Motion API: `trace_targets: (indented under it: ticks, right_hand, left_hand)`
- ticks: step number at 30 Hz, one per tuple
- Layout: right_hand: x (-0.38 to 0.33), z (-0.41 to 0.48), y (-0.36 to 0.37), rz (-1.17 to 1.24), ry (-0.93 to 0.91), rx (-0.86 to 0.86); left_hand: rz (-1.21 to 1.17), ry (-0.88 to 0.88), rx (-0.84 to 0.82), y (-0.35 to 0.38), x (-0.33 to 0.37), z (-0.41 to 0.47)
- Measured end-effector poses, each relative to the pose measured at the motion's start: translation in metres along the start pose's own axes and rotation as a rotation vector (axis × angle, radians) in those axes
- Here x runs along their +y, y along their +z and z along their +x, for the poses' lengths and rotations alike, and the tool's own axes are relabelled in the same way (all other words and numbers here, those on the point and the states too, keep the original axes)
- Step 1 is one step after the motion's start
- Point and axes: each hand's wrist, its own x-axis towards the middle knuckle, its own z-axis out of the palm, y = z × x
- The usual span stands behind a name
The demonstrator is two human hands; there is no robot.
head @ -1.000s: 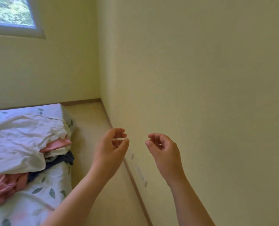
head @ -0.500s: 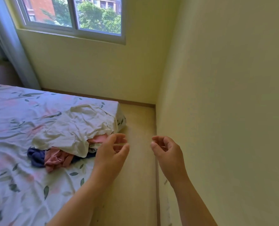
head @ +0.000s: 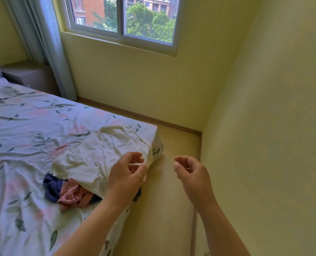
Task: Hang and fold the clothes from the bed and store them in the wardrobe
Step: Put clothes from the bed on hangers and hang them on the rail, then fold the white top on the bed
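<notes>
A pile of clothes lies at the near right corner of the bed [head: 24,126]: a crumpled white garment [head: 98,154] on top, a pink one [head: 72,196] and a dark blue one [head: 51,185] sticking out beneath it. My left hand [head: 127,176] hovers over the pile's right edge with loosely curled fingers, holding nothing. My right hand [head: 192,174] hangs above the floor strip beside the bed, fingers also loosely curled and empty. No wardrobe is in view.
A narrow strip of wooden floor [head: 172,182] runs between the bed and the yellow wall [head: 264,126] on the right. A window [head: 124,19] and a grey curtain [head: 46,43] are behind the bed. A bedside cabinet [head: 27,74] stands at far left.
The view has swung left from the wall toward the bed and window. Both hands kept their raised, loosely curled pose, and the left one now sits over the clothes pile.
</notes>
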Motion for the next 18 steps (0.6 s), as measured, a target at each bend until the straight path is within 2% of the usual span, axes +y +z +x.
trace_targets:
  ticks: [18]
  right_hand:
    - [0.038, 0.283, -0.024, 0.006, -0.027, -0.243]
  left_hand:
    - [0.090, -0.083, 0.218, 0.114, 0.007, 0.201]
